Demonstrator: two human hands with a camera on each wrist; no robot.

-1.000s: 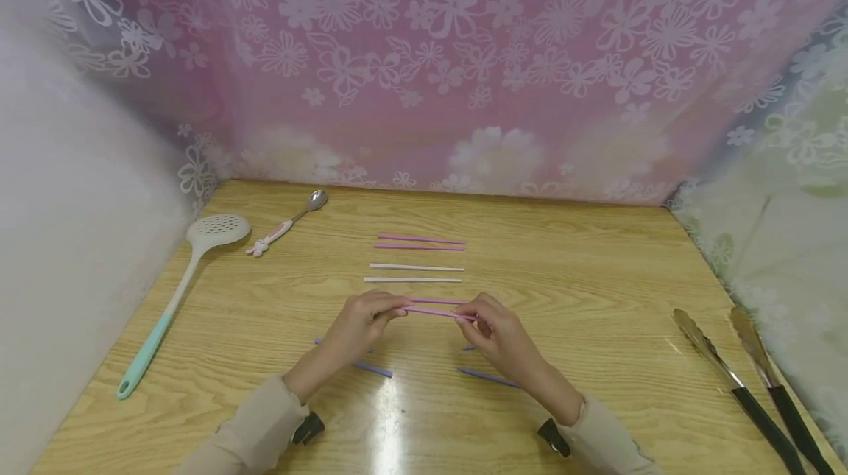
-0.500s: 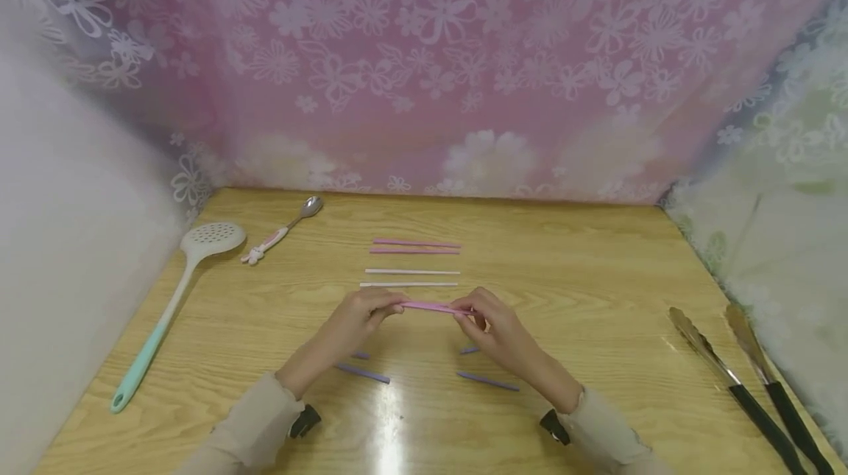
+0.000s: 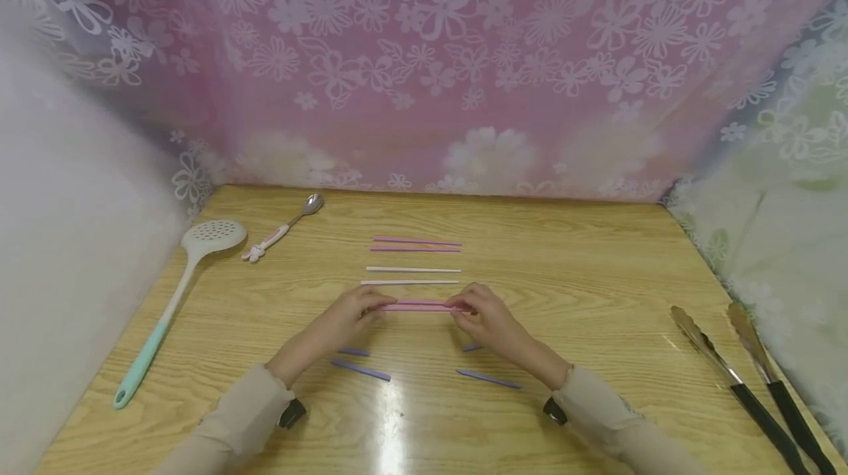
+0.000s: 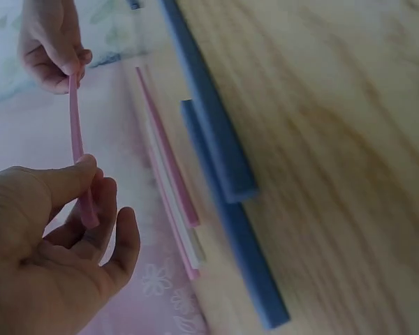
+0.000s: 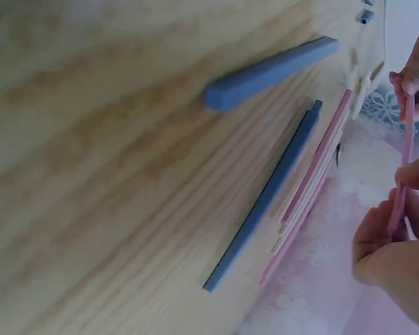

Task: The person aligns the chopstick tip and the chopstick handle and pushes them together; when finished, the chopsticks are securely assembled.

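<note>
A pink chopstick (image 4: 75, 125) is held level between both hands, slightly above the table. My left hand (image 3: 344, 315) pinches its left end between thumb and fingers, and in the left wrist view the tip pokes out past them. At the other end, my right hand (image 3: 492, 319) pinches it the same way. Just behind it, another pink chopstick (image 4: 166, 143) lies on the table. Farther back are a pair of white chopsticks (image 3: 411, 282) and a pair of pink chopsticks (image 3: 416, 248). Short blue sticks (image 3: 361, 370) lie near the forearms, some partly hidden.
A slotted skimmer (image 3: 213, 236) with a mint handle lies at the left. Near it is a spoon (image 3: 278, 234) with a rabbit-shaped handle. Black-handled tongs (image 3: 738, 375) lie open at the right. Floral cloth (image 3: 430, 92) closes off the back and sides of the wooden table (image 3: 570, 254).
My left hand has slid outward to the left, showing more chopstick between the hands. The chopstick, tilted down to the right before, is now level and nearly parallel with the pink one behind.
</note>
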